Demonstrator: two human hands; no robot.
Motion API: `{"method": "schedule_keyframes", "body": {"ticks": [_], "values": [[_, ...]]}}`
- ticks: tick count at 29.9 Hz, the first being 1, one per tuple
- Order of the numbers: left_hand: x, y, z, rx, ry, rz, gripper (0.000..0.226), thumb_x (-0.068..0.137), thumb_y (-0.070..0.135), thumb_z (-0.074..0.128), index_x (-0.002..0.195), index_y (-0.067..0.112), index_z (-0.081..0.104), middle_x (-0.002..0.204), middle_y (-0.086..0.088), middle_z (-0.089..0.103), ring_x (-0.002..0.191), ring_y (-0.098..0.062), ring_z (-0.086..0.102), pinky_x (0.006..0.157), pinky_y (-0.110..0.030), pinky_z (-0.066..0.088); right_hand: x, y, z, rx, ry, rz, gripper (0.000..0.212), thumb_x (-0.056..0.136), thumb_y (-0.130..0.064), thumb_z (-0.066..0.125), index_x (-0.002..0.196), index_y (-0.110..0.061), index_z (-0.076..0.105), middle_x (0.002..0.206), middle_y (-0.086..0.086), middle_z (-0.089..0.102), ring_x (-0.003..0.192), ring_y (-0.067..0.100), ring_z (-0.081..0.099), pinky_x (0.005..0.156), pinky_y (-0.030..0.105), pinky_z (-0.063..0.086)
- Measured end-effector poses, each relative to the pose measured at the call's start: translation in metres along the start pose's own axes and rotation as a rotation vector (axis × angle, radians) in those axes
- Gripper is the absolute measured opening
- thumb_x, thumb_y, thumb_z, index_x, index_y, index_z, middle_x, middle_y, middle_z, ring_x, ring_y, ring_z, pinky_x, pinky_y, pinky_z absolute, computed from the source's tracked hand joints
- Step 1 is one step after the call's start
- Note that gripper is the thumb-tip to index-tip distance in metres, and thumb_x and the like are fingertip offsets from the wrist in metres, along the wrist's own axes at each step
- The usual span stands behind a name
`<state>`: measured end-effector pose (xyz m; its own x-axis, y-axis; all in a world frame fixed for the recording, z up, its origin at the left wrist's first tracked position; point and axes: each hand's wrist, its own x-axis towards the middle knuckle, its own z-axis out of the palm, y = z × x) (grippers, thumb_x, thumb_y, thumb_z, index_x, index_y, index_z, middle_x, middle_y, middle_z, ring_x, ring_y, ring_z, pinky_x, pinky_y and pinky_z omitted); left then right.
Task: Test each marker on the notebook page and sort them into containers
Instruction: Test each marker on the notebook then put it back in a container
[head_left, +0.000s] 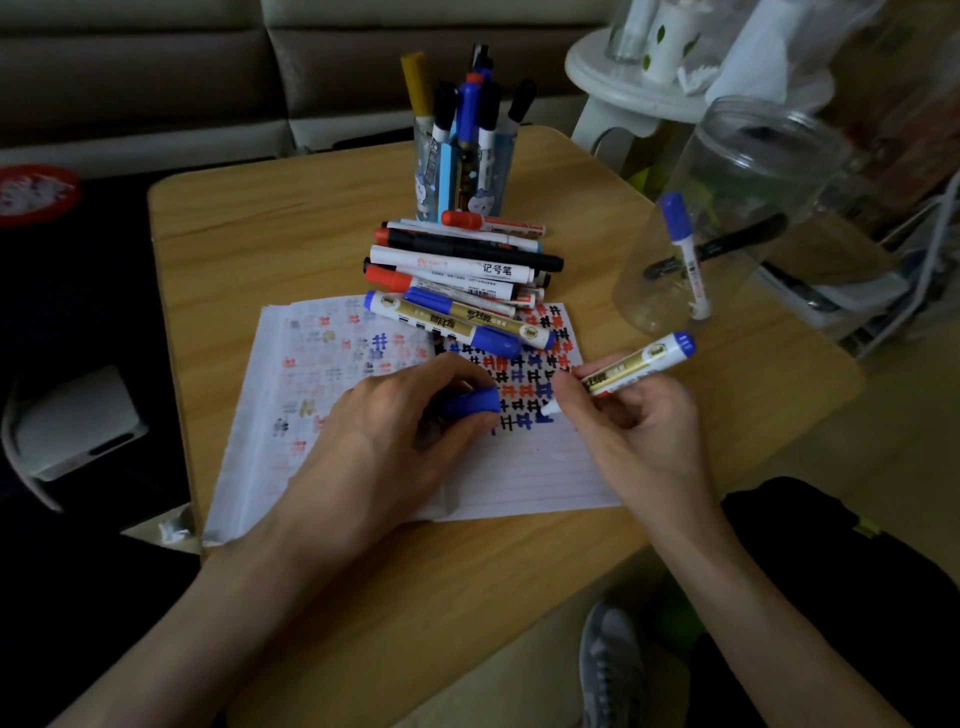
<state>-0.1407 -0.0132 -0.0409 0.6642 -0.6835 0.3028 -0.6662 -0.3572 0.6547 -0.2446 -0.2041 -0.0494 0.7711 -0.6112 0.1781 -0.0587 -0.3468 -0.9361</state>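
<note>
Marker (631, 368) pinched in right hand (639, 431), tip on notebook (519, 478), mid-table. Left hand (395, 431) grips one blue cap (475, 402). Pile (462, 270) at 12 o'clock, roughly ten. Jar (727, 208) at 2, near the edge: two markers. Cup (460, 171): about six. Bare table (270, 218) at 10.

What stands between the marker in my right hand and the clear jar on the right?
Nothing visible. Only bare table lies between the marker in the right hand and the clear jar; the marker pile sits off to the left.
</note>
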Motion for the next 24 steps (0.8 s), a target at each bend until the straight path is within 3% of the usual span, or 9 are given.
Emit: {"method": "schedule_keyframes", "body": {"ticks": [5,11,15,24], "values": [[-0.0009,0.0006,-0.0002,0.003,0.000,-0.001,0.032,0.090,0.055,0.056,0.115,0.037,0.062,0.106,0.015,0.072,0.086,-0.002,0.067,0.073,-0.034,0.059,0.0012,0.0031,-0.0002,-0.012,-0.038,0.018,0.008,0.089,-0.016,0.077,0.085,-0.018,0.071,0.077,-0.003,0.075,0.071,0.011,0.073,0.060,0.024,0.058],[-0.0004,0.0015,-0.0001,-0.003,0.007,-0.018,0.029,0.089,0.050,0.061,0.115,0.038,0.063,0.104,0.016,0.072,0.087,-0.004,0.068,0.076,-0.038,0.059,0.0030,0.0045,-0.0011,0.024,0.044,-0.020,0.008,0.091,-0.017,0.077,0.084,-0.019,0.072,0.076,0.002,0.074,0.071,0.019,0.072,0.060,0.029,0.056],[-0.0001,0.0019,0.0005,0.002,0.010,-0.021,0.027,0.092,0.051,0.060,0.116,0.039,0.063,0.104,0.018,0.071,0.088,-0.002,0.068,0.076,-0.036,0.059,0.0029,0.0066,-0.0015,-0.009,0.051,-0.037,0.010,0.092,-0.019,0.076,0.084,-0.022,0.072,0.074,0.006,0.073,0.072,0.027,0.071,0.063,0.043,0.057],[-0.0004,0.0010,-0.0003,0.003,-0.018,-0.022,0.031,0.090,0.053,0.058,0.117,0.039,0.061,0.106,0.017,0.071,0.090,-0.004,0.068,0.076,-0.036,0.060,0.0027,0.0074,-0.0017,-0.047,0.025,-0.009,0.007,0.091,-0.022,0.077,0.089,-0.019,0.072,0.076,0.004,0.073,0.072,0.024,0.072,0.064,0.046,0.059]]}}
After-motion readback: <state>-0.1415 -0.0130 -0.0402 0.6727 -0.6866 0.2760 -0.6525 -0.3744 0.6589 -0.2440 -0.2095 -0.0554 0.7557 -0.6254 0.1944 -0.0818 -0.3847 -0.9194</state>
